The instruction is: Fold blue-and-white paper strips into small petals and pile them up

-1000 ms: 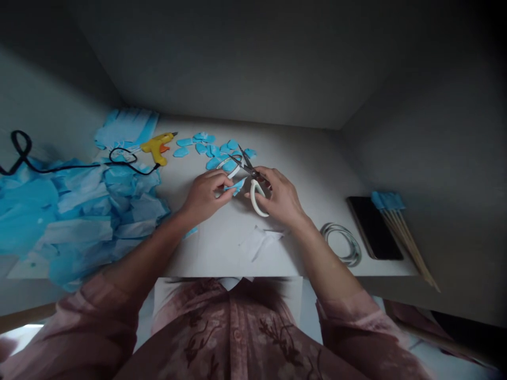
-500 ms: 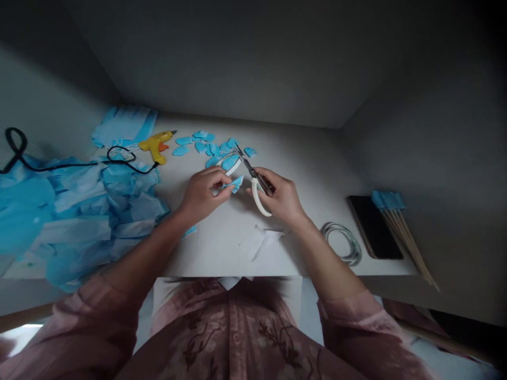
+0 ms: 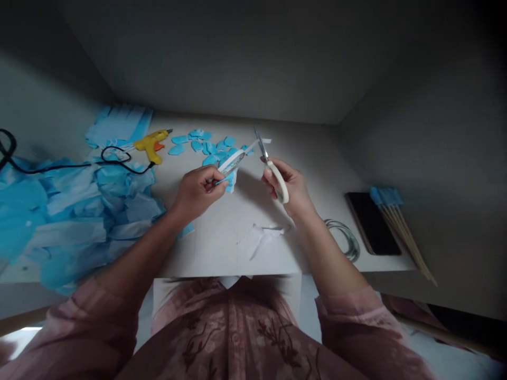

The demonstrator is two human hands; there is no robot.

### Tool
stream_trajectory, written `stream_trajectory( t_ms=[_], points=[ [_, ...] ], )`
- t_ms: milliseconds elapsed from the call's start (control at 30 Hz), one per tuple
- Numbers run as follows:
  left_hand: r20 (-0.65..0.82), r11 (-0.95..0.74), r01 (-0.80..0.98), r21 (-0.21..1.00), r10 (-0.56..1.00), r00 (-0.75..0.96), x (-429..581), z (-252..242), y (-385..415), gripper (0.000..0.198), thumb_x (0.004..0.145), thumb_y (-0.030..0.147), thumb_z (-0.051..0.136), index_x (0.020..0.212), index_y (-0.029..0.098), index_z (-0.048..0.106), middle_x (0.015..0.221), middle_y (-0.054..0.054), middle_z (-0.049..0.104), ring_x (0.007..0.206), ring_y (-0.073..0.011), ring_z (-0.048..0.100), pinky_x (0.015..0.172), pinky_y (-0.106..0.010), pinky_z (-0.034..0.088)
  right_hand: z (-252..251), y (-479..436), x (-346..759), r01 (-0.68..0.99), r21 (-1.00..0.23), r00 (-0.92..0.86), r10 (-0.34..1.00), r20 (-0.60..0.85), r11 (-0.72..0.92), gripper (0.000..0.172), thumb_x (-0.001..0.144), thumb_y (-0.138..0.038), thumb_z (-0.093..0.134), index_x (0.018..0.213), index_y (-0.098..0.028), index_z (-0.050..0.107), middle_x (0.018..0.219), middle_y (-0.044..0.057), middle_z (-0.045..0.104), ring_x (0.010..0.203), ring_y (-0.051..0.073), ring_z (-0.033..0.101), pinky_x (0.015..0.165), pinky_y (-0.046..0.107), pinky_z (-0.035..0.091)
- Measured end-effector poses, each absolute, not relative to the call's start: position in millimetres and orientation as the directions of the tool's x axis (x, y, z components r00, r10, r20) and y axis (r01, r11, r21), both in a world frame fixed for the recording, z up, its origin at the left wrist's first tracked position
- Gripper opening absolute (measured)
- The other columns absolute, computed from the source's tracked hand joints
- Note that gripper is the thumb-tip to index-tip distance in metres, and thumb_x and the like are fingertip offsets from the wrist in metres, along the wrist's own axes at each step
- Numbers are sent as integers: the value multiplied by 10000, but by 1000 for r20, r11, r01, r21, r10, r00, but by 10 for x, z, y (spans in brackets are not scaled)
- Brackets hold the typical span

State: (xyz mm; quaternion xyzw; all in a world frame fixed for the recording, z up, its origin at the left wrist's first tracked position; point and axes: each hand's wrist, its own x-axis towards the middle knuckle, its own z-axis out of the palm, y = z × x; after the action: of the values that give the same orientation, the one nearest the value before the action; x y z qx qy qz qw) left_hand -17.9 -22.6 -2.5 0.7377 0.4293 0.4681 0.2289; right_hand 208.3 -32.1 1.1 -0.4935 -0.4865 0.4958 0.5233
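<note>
My left hand [image 3: 200, 191] is closed on a thin roll of white tape [image 3: 233, 162], with a small blue-and-white piece of mask-like fabric [image 3: 231, 183] pinched under it. From the roll a narrow tape strip [image 3: 251, 146] runs right to the scissors' blades, and its free end shows just beyond them. My right hand [image 3: 295, 187] grips the scissors [image 3: 280, 182] by their white handles, blades pointing up and away. Behind the roll lie several small cut blue pieces [image 3: 197, 145] on the white table [image 3: 222, 248].
A yellow glue gun [image 3: 149, 143] with a black cord lies left, before stacked blue masks [image 3: 122, 124]. Blue fabric [image 3: 79, 206] is heaped below. Nearer me is crumpled white paper-like scrap [image 3: 261, 240]. Coiled wire [image 3: 348, 240], a phone [image 3: 372, 224] and blue-topped sticks [image 3: 407, 240] lie right.
The scissors have turned more upright and moved right, up to the tape strip. The roll has risen into fuller view, and a strip now stretches from it to the blades.
</note>
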Motion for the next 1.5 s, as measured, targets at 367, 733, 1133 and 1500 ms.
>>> stream_trajectory(
  t_ms=[367, 733, 1133, 1500],
  points=[
    [468, -476, 497, 726, 871, 150, -218, -39, -183, 110, 756, 222, 677, 687, 192, 597, 577, 62, 500, 489, -73, 396, 502, -232, 308, -18, -236, 2253, 38, -995, 176, 979, 100, 95, 640, 664, -592, 853, 1184, -254, 695, 701, -42, 580, 525, 76, 422, 453, 253, 313],
    [577, -567, 433, 701, 808, 124, -237, -34, -167, 113, 796, 197, 659, 712, 199, 584, 640, 50, 527, 539, -80, 437, 549, -237, 350, 29, -353, 2228, 465, -847, -151, 966, 210, 257, 575, 825, -566, 737, 1277, -269, 541, 1006, 32, 653, 870, 191, 582, 828, 366, 469],
    [503, -604, 502, 619, 795, 338, -190, 17, -248, 129, 826, 223, 635, 701, 201, 614, 636, 34, 543, 573, -107, 492, 569, -244, 368, -19, -357, 2113, 592, -778, -129, 978, 164, 208, 546, 797, -533, 767, 1241, -260, 606, 980, 20, 691, 781, 169, 564, 760, 317, 431],
    [535, -703, 500, 506, 711, 457, -195, -10, -246, 129, 848, 186, 623, 721, 190, 643, 662, 25, 586, 564, -101, 516, 552, -234, 366, -82, -320, 2128, 432, -882, -101, 981, 163, 191, 554, 752, -557, 810, 1153, -202, 670, 743, -38, 571, 662, 123, 470, 645, 275, 347]
  ],
)
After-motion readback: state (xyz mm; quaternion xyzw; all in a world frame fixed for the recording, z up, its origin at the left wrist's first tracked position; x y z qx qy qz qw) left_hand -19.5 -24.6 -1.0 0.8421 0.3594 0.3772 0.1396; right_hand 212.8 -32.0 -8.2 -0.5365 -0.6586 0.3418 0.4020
